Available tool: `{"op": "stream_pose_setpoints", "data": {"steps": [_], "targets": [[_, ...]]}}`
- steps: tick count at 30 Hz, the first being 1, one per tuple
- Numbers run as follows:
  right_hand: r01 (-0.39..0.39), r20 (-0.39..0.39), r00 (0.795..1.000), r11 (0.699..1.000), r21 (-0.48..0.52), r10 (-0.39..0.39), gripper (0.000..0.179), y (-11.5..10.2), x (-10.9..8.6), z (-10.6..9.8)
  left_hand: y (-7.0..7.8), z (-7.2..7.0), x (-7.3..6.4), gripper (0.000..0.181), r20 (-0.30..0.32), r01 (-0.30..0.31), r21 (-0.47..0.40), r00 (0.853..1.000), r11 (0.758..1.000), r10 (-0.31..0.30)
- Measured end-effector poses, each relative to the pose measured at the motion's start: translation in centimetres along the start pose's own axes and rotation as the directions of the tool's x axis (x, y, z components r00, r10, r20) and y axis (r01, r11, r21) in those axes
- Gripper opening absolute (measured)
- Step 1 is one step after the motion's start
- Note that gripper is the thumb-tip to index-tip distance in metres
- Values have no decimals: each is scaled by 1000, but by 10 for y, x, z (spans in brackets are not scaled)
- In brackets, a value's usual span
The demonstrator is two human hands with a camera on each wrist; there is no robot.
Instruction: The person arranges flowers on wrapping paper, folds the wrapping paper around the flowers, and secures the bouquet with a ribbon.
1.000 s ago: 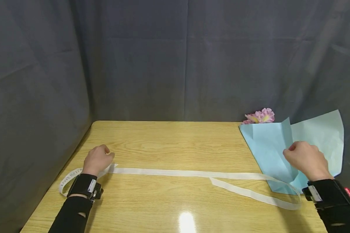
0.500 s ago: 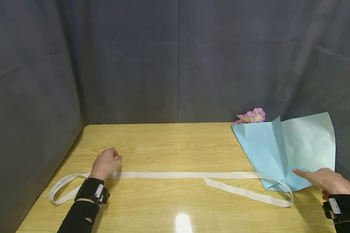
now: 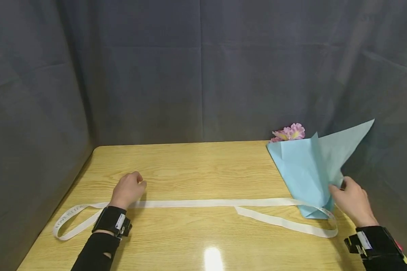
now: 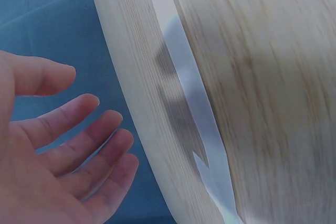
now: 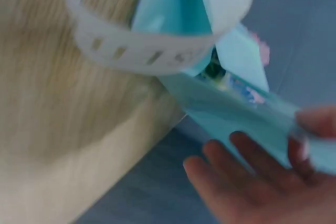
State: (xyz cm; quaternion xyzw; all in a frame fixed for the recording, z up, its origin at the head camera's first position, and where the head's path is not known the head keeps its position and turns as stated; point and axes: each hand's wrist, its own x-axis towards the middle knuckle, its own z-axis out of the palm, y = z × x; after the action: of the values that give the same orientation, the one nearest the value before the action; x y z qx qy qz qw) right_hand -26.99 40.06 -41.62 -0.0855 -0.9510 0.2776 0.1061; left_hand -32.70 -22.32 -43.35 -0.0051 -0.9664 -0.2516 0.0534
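My right hand (image 3: 354, 199) pinches the right flap of a light blue sheet of wrapping paper (image 3: 298, 165) between thumb and index finger, its other fingers spread below, as the right wrist view shows. Pink artificial flowers (image 3: 289, 133) peek out over the paper's far edge. A long white ribbon (image 3: 203, 203) with printed letters runs across the table, looping back at both ends; its right loop overlaps the foot of the paper. Holding nothing, my left hand (image 3: 127, 191) hovers over the ribbon's left part, fingers loosely bent and apart in the left wrist view (image 4: 79, 156).
A wood-grain table (image 3: 190, 169) lies under everything, its far edge against a grey curtain (image 3: 149, 94) that also hangs along both sides. The bouquet lies at the table's right edge. A bright light reflection shows near the front.
My right hand drew back from the paper, then came in at its right side and took hold of the flap, which is now lifted and folded inward. The left hand stays nearly in place.
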Motion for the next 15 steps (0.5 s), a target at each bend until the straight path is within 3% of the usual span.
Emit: {"op": "stream_pose_setpoints", "data": {"steps": [3,6,11,13,15], "targets": [[76,116,990,997,28,-78,54,-20,5,19,2,3,1,31,2,-5,2,1000,1000,5],[142,233,961,989,48,-149,58,-33,9,34,6,6,2,31,10,-9,1,1000,1000,9],[273,303,912,960,55,-277,28,-41,17,55,12,12,3,31,20,-11,-2,1000,1000,11],[259,328,906,963,69,-267,36,-42,20,60,14,14,3,30,24,-12,-4,1000,1000,12],[239,317,915,968,73,-250,45,-41,25,64,16,16,3,29,27,-14,-4,1000,1000,14]]}}
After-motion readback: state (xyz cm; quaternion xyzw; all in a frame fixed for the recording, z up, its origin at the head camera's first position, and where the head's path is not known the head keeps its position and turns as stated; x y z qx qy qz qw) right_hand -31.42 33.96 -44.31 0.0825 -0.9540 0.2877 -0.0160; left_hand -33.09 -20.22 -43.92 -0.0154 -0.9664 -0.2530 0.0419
